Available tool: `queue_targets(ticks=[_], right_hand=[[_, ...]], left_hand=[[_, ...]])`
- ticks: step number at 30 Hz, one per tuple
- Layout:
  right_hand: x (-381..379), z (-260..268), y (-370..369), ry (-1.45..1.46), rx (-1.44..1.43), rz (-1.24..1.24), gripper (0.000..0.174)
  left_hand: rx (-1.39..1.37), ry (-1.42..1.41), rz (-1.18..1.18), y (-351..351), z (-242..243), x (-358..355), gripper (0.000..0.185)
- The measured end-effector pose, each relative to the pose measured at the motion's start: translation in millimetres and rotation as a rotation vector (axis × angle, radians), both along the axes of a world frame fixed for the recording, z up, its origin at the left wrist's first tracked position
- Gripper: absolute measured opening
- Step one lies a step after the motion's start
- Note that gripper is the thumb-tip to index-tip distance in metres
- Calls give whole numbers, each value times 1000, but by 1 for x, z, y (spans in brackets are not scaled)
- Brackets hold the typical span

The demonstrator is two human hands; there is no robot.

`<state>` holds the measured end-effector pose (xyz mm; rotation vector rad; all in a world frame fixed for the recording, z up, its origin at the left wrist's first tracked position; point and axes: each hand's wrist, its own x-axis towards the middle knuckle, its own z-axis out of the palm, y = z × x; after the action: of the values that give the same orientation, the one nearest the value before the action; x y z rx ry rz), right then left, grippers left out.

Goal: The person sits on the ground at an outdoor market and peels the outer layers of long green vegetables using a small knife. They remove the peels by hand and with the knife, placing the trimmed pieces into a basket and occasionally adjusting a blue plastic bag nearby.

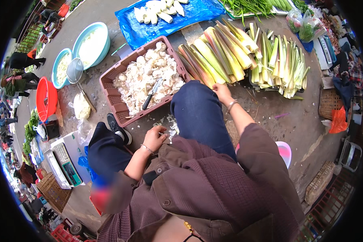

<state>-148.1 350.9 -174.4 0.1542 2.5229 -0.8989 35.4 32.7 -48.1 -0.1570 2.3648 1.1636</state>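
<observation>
My left hand (pixel 155 138) hovers above my lap between my knees, fingers loosely bent and apart, with nothing seen in it. Beyond my raised knee, my right hand (pixel 222 91) is at the near cut ends of a row of thick green and reddish stalks (pixel 213 62). Its fingertips meet the end of one stalk; whether they grip it is hard to see. Left of that knee, a brown plastic crate (pixel 118 99) holds garlic bulbs (pixel 151 57) and loose skins. A knife with a black handle (pixel 147 102) lies on top of the garlic.
Peeled white shoots (pixel 160 10) lie on a blue plastic sheet (pixel 127 25). Trimmed stalks (pixel 281 63) sit at right. Blue basins (pixel 104 45), a mesh strainer (pixel 75 71), a red basin (pixel 45 99) and a digital scale (pixel 68 169) stand left. People are about at left.
</observation>
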Motion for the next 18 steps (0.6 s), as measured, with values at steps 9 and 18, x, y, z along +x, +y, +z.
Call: queue_targets(ticks=[9, 18], right_hand=[[-11, -12, -44, 20, 399, -127, 55], [-29, -40, -38, 204, 477, 119, 43]], left_hand=[[-39, -230, 33, -23, -23, 2, 26], [20, -193, 83, -17, -30, -9, 26]])
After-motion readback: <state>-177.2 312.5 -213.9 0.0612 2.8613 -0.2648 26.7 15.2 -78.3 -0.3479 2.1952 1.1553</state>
